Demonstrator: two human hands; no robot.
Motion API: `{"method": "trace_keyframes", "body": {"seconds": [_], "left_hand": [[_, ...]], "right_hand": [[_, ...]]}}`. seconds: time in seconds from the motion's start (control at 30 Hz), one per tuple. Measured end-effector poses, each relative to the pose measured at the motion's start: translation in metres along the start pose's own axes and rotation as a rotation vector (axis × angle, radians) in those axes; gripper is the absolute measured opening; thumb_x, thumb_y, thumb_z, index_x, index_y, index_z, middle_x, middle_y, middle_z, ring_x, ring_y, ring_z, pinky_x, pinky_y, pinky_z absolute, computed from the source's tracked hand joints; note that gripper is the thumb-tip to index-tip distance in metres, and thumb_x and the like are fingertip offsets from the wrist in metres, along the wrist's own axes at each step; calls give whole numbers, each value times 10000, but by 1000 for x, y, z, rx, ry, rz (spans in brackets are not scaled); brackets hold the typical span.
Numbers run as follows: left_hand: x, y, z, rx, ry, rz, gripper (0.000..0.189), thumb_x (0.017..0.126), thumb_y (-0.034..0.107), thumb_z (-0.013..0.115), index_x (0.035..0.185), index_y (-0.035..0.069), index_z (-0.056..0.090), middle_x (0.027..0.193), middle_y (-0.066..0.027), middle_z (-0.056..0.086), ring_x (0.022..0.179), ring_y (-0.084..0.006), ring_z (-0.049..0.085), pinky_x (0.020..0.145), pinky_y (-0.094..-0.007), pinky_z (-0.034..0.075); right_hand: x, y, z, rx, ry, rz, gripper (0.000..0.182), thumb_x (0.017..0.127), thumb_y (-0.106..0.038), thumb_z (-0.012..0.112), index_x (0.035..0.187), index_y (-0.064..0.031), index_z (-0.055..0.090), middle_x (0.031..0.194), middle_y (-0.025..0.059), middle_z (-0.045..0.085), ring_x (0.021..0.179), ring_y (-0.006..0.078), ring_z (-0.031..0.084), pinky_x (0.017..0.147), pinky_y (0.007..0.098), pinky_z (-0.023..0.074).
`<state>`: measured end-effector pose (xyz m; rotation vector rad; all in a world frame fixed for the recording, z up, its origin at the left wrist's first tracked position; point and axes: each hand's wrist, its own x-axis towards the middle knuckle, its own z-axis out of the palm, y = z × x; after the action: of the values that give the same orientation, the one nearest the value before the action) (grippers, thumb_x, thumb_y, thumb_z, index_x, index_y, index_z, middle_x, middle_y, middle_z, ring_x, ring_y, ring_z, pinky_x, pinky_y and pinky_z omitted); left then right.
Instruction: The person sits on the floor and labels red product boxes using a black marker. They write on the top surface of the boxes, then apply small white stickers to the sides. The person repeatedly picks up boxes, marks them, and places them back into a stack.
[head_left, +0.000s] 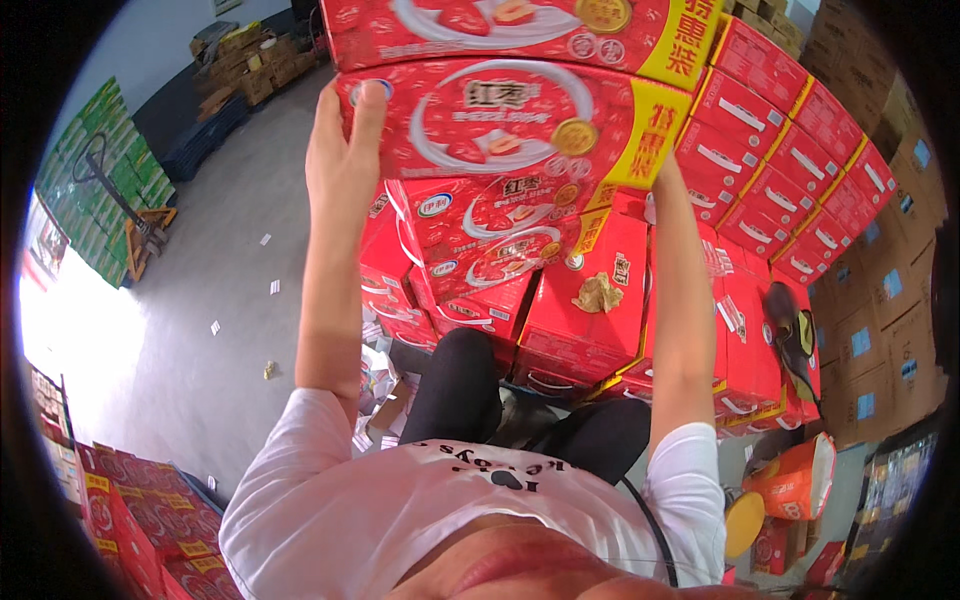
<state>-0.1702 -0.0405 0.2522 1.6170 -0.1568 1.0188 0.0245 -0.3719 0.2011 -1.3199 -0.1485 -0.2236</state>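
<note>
My left hand (346, 131) grips the left end of a red printed drink carton (495, 124), thumb on its front face and fingers behind. My right hand (666, 171) is at the carton's right end, by a yellow printed band; its fingers are mostly hidden behind the box. Another red carton (487, 30) sits directly on top, cut off by the picture's upper edge. Below the held carton, matching cartons (510, 217) are stacked on a layer of red boxes with white carry handles (581, 322). A crumpled tan wad (598, 292) rests on one box.
To the right stand a red box stack (772, 157) and a wall of brown cartons (885, 330). A dark shoe-like item (796, 349) lies on the red boxes. At left are a pallet truck (146, 225), green cartons (105, 180) and paper scraps on the grey floor (232, 262).
</note>
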Motion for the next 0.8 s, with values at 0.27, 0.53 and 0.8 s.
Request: {"method": "trace_keyframes", "body": {"seconds": [0.27, 0.53, 0.8], "left_hand": [[-12, -8, 19, 8, -32, 193, 860, 978, 433, 625, 1546, -38, 182, 1538, -192, 354, 1415, -266, 345, 1171, -370, 237], [-94, 7, 57, 416, 117, 755, 829, 844, 271, 794, 1466, -35, 341, 1476, -233, 378, 1395, -365, 337, 1145, -495, 255], [-197, -66, 171, 629, -934, 262, 301, 897, 221, 681, 1179, 115, 698, 1203, -166, 647, 1118, -346, 598, 975, -422, 472]], "right_hand": [[-74, -25, 56, -205, 89, -419, 597, 1060, -473, 405, 1514, -88, 352, 1346, 127, 572, 1268, 206, 513, 1075, 384, 379], [-89, -54, -11, -219, -163, -523, 574, 1074, -401, 423, 1507, -30, 354, 1480, 139, 459, 1362, 227, 431, 1102, 360, 360], [-64, 49, -176, -674, 139, -203, 591, 934, -375, 669, 1388, -35, 504, 1297, 173, 634, 1187, 290, 608, 990, 415, 469]]}}
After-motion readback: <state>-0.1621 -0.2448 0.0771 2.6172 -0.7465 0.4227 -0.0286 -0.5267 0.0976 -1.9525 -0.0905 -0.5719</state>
